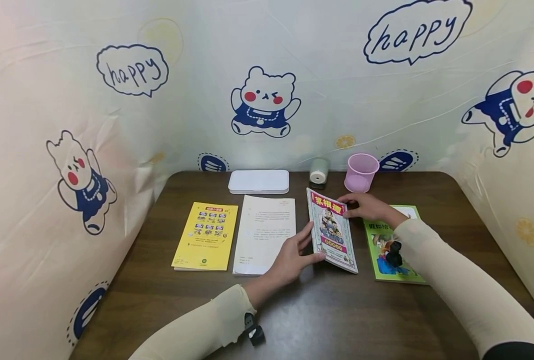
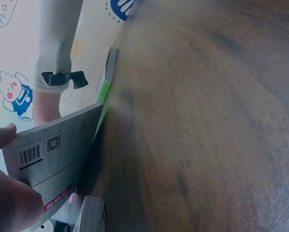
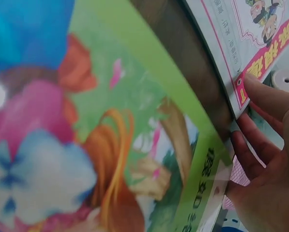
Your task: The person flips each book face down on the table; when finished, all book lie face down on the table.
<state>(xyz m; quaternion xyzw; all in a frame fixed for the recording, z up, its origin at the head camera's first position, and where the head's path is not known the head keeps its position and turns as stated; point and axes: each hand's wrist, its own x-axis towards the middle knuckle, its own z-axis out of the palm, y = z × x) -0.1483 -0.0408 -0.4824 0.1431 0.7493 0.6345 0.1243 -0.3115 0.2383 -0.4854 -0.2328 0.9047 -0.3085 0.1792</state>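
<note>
Both hands hold a comic book [image 1: 331,232] with a yellow title on a red band, tilted up above the table at the middle right. My left hand [image 1: 291,257] grips its left edge near the lower corner. At the upper right edge, my right hand [image 1: 369,206] pinches the cover between thumb and fingers, as the right wrist view also shows. The back cover [image 2: 62,150], with barcode and QR code, faces the left wrist camera. Under the right forearm lies a green picture book [image 1: 386,250], partly hidden by the sleeve.
Left of the comic lie a white printed booklet [image 1: 267,225] and a yellow book [image 1: 206,235] on the brown table [image 1: 339,320]. Along the back stand a white flat case [image 1: 259,181], a small green-grey pencil sharpener [image 1: 318,172] and a pink cup [image 1: 361,173]. A patterned curtain [image 1: 181,130] surrounds the table.
</note>
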